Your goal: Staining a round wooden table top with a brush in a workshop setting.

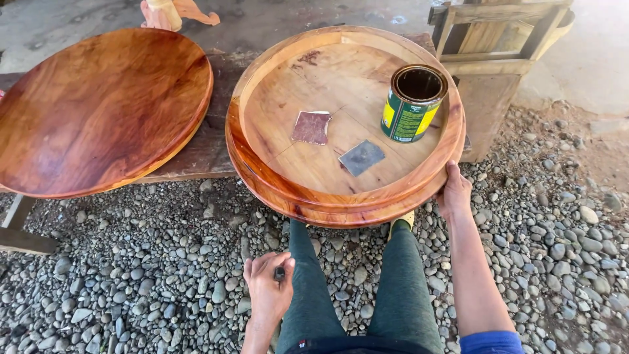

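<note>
Nearest me, my left hand (267, 288) is curled over my left thigh, pinching a small dark object (280, 273), maybe a scrap of sandpaper; I can't tell. Just beyond my knees sits the round wooden tray (341, 203), and my right hand (453, 195) grips its near right rim. Inside the tray lie a grey sandpaper square (362, 157) and a reddish sandpaper piece (310, 127), with an open green and yellow can (413, 103) toward its right. Left of the tray rests a polished wooden disc (98, 108).
</note>
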